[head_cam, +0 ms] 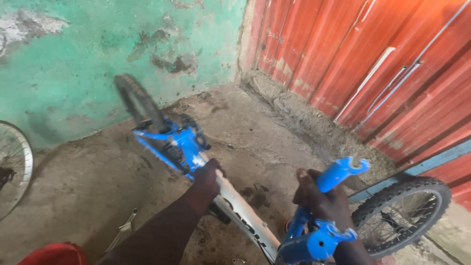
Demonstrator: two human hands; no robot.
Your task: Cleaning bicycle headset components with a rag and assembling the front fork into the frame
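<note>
My left hand (208,179) grips the blue-and-white bicycle frame (235,206); my right hand (321,198) clamps one blue fork (338,174) leg. I'd keep both grips firm, steadying the frame against twisting.

Open concrete floor (98,186) toward nine o'clock; blocked at twelve by bicycle frame (235,201), at three by loose wheel (402,216), at eight by wrench (125,230)
</note>
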